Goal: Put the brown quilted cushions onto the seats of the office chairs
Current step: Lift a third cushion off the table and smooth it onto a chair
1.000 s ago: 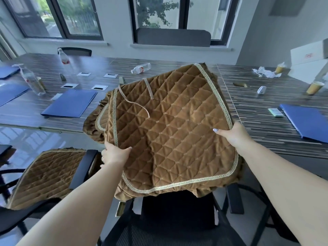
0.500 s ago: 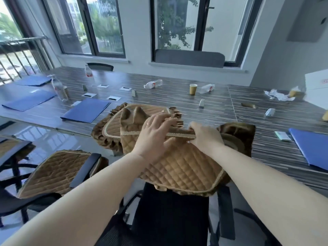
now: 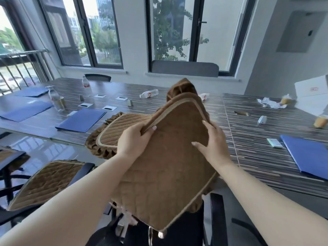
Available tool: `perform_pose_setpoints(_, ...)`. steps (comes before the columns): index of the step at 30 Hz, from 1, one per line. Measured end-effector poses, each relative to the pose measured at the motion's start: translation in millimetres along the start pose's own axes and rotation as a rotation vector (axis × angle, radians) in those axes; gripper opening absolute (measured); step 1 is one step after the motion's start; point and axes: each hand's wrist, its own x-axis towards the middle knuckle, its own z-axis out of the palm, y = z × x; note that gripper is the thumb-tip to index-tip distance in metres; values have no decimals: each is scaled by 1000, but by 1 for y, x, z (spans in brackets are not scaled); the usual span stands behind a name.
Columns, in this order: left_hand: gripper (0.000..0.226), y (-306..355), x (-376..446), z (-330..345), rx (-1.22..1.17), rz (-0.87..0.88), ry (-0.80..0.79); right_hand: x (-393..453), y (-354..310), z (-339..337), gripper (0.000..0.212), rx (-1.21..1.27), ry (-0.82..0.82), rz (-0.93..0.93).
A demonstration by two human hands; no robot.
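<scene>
A brown quilted cushion hangs tilted in the air, plain underside toward me, above a black office chair. My left hand grips its upper left edge by the beige trim. Pressed flat on the upper right of the same cushion is my right hand, thumb hooked over the edge. A second cushion lies on the table edge behind it. Another brown cushion rests on the seat of the chair at my left.
The long striped table carries blue folders, water bottles, paper cups and crumpled paper. A chair armrest stands to the left. Windows line the far wall, and another chair stands at the far left edge.
The cushion was bunched low over the table with both hands on top. Now it is lifted and turned, underside facing me, its lower corner hanging over the black chair.
</scene>
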Motion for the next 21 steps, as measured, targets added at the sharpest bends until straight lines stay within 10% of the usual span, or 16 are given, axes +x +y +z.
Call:
perform_pose_setpoints(10,31,-7,10,-32,-799,-337,40,-23,65,20,85,417,121,761)
perform_pose_setpoints(21,40,-57,1,-43,-863,-499,112,-30,68,36,101,617,251,862)
